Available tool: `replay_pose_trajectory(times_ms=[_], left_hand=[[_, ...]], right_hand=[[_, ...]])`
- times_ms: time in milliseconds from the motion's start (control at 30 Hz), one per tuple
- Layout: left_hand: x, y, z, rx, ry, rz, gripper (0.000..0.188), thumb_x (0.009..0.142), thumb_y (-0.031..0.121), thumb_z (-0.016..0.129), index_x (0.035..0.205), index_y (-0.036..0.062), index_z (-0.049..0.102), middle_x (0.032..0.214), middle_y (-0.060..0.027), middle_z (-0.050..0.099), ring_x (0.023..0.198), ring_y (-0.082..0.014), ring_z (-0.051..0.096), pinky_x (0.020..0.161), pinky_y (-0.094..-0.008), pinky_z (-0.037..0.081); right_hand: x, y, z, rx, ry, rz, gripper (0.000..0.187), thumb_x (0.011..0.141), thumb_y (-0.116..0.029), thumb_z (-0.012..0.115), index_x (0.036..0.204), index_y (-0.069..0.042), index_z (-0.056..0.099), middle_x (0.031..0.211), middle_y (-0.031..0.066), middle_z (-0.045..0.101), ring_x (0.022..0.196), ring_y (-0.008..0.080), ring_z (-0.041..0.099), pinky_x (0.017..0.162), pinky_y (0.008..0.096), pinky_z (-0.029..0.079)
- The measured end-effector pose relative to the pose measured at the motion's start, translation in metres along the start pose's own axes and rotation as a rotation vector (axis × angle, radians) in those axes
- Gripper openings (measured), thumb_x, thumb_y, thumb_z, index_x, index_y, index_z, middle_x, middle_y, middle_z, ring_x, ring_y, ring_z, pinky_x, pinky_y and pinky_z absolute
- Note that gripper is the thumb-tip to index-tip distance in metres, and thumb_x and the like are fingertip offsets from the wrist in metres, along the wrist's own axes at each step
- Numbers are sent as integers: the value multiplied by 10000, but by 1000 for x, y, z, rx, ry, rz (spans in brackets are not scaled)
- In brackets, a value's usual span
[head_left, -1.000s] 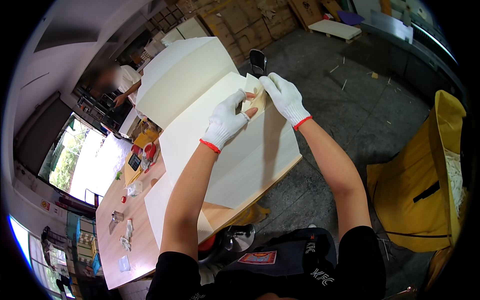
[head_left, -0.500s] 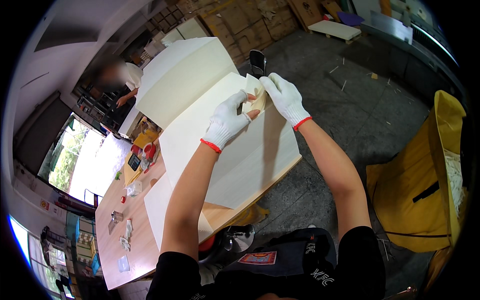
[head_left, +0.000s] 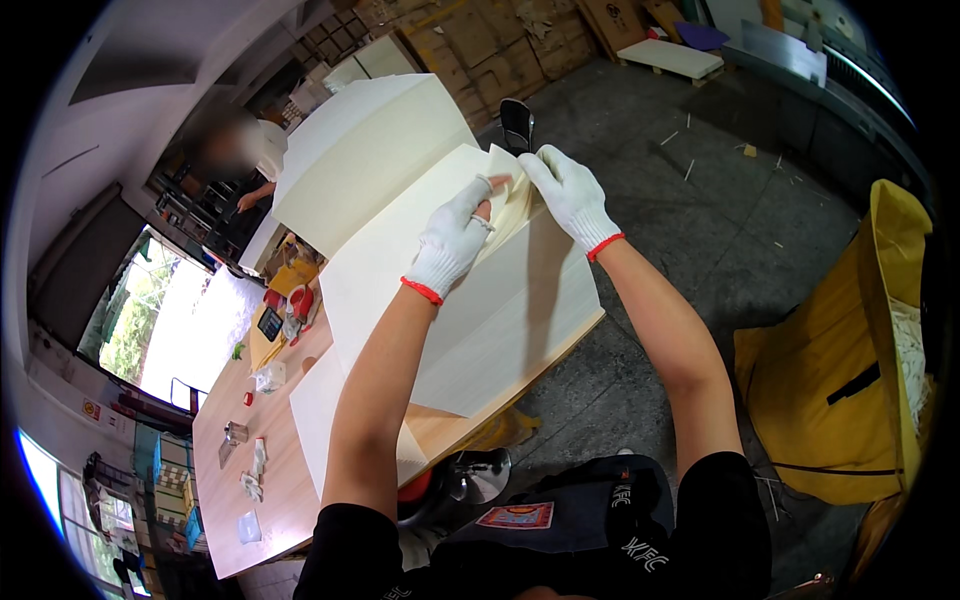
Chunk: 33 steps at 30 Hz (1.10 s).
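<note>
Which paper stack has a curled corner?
The middle stack, at the left hand and right hand: its far-right corner sheets curl up; the far stack and near stack show no curl.

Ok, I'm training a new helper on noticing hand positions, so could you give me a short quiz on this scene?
1. Multiple choice: where do the white sheets curl up?
A. Along the edge nearest the person's body
B. Right beside the window
C. Between the left hand and the right hand

2. True or false: the yellow bag is on the person's right.

3. Fill the gap: bare fingertips show on the ____ hand.

Key: 1. C; 2. true; 3. left
</note>
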<state>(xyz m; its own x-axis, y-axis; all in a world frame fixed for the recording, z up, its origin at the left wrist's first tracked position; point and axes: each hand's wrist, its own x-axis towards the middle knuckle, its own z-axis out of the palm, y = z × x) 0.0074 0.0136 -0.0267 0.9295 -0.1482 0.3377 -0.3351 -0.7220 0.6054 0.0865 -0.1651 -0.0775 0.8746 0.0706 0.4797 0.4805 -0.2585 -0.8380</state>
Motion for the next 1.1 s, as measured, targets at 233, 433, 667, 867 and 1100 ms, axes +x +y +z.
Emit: replay_pose_trajectory(times_ms=[233,433,667,867,1100], left_hand=[[-1,9,1,194,-35,-35,351,908,262,732,1207,97,648,913,-133,699,748,-233,658,761,-369,517],[-1,13,-1,30,-83,-145,339,907,231,741,1207,102,651,885,-100,692,680,-184,633,712,-351,513],[-1,16,-1,40,-79,-106,332,936,202,707,1247,104,646,904,-95,653,675,-147,598,681,-326,500],[-1,-7,4,32,77,87,295,1016,175,543,1276,81,645,940,-87,611,814,-153,570,785,-333,509],[-4,28,-2,131,-110,-77,348,936,202,682,1264,91,646,1056,-105,669,974,-202,625,896,-349,507]], right_hand=[[1,6,4,21,22,-36,518,997,-569,462,877,-79,575,747,189,617,762,411,620,694,481,451],[1,6,3,16,32,-41,513,1000,-562,464,872,-75,564,740,191,605,755,415,610,687,486,444],[0,5,3,41,52,-8,550,984,-598,480,865,-72,589,740,180,614,757,389,619,701,456,457],[-2,-5,0,56,-6,46,546,967,-601,506,873,-73,611,744,155,639,766,355,643,721,438,470],[-2,4,4,66,59,26,484,988,-515,549,882,-47,611,729,121,599,694,257,582,677,364,450]])
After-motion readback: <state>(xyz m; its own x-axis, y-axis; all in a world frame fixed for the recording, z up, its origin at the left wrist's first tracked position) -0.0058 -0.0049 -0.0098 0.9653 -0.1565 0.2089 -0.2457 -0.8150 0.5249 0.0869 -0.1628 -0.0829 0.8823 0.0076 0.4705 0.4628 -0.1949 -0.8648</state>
